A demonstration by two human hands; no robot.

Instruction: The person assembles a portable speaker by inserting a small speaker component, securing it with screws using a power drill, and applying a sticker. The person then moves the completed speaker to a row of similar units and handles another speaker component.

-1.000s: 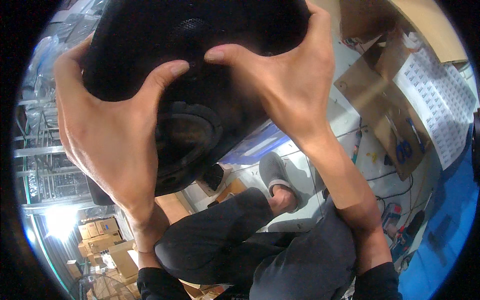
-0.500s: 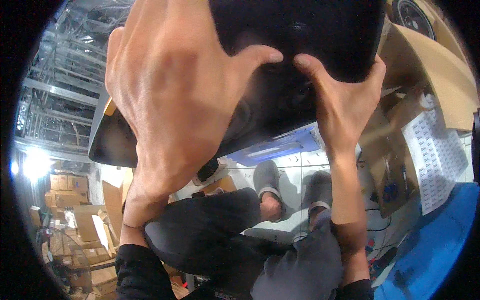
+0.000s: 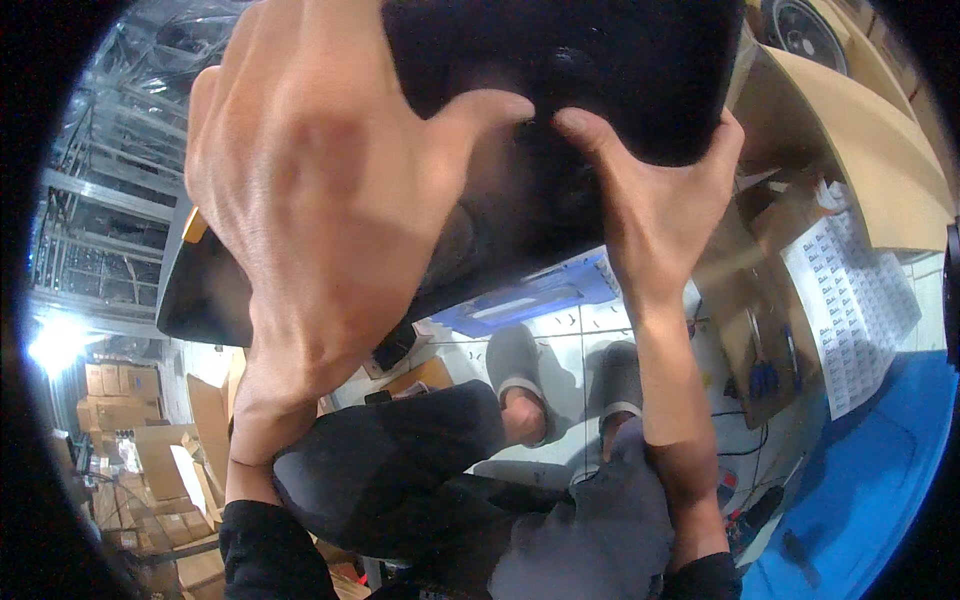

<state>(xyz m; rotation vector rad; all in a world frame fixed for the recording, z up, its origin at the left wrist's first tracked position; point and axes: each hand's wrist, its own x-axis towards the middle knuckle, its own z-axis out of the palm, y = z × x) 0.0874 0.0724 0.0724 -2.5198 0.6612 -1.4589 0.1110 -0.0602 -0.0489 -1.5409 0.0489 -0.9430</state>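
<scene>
A large black box-like thing (image 3: 600,60) with a smooth, dark face fills the upper middle and runs out of the top of the view. A faint round shape shows on its face below my thumbs. My left hand (image 3: 310,180) lies over its left part, fingers stretched forward and thumb held out; the fingertips are cut off at the top. My right hand (image 3: 665,205) holds its right side, thumb on the face and a finger at the right edge, the other fingers hidden. The two thumb tips point at each other, a small gap apart.
Below lie a blue-and-white flat item (image 3: 530,300) and my grey shoes (image 3: 515,360) on white tiles. At right are an open cardboard box (image 3: 850,140), a round speaker (image 3: 805,35), a printed sheet (image 3: 850,300) and a blue surface (image 3: 870,460). Cardboard boxes (image 3: 125,385) and metal racks (image 3: 110,190) stand left.
The whole view has shifted slightly, so the black box and both hands sit a little further left in the picture. Both hands keep the same pose on it.
</scene>
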